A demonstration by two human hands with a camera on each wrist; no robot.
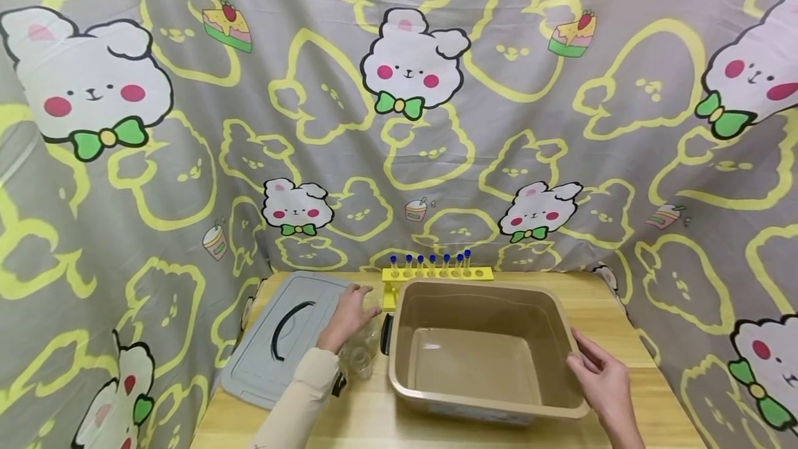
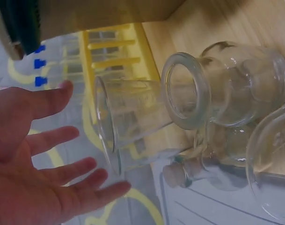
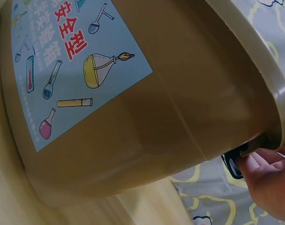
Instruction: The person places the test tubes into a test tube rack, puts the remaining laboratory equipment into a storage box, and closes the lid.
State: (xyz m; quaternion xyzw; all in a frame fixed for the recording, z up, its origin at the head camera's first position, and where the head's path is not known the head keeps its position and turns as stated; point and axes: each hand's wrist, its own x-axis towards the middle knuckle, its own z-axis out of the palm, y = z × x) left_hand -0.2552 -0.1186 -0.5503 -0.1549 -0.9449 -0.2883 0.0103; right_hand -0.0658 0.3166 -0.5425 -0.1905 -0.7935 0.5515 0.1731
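My left hand (image 1: pixel 352 314) reaches over the glassware between the lid and the box. In the left wrist view its fingers (image 2: pixel 53 140) are spread at the mouth of an empty glass beaker (image 2: pixel 137 112), holding nothing. A wide-mouthed glass jar (image 2: pixel 245 84), a small bottle with a stopper (image 2: pixel 175 175) and another rounded glass vessel (image 2: pixel 273 164) stand close by. My right hand (image 1: pixel 601 376) holds the right end of a brown plastic box (image 1: pixel 467 366), thumb at the rim, fingers by a black latch (image 3: pixel 233 164) underneath. The box looks empty inside.
A grey lid (image 1: pixel 252 359) with a black handle lies left of the glassware. Behind the box stands a yellow rack (image 1: pixel 388 300) with several blue-capped test tubes. A patterned curtain (image 1: pixel 405 151) encloses the wooden table (image 1: pixel 349 428) at the back and sides.
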